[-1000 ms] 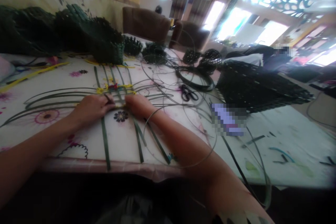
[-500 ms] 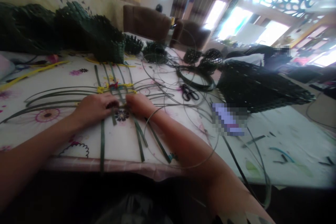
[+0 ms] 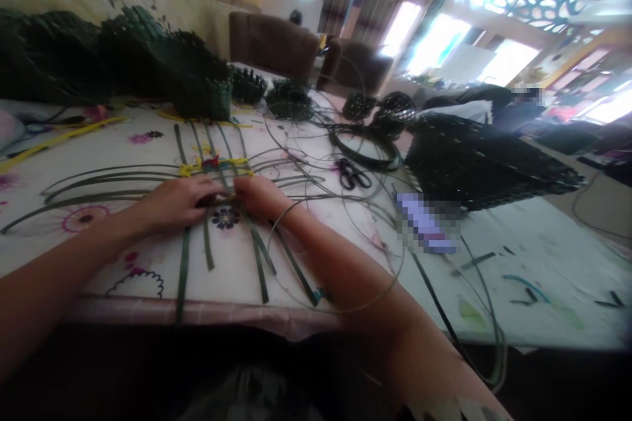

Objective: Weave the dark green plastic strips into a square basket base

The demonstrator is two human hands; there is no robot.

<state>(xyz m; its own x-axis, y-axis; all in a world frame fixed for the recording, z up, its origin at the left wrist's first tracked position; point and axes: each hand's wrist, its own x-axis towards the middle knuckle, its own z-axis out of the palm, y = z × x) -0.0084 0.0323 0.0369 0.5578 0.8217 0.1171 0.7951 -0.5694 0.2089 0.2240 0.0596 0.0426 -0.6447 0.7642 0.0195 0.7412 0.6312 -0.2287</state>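
Near the front edge of the bench (image 3: 518,237), the left hand (image 3: 175,200) and right hand (image 3: 259,196) meet at the weave (image 3: 217,170). Their fingers curl down onto the green strips (image 3: 184,270); I cannot tell whether they pinch one. Only a small patch is crossed, tied in yellow. Long strip ends lie loose all round, so most of the weaving looks undone. No writing is readable.

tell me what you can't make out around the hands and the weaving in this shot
1. Head view: the left hand and right hand meet over the green strips; their backs hide the fingertips, so any pinch is unseen.
2. Head view: a pixelated patch right of the scissors masks whatever lies there.
3. Head view: the dark green woven heap is blurred and cut by the left edge; single pieces cannot be told.
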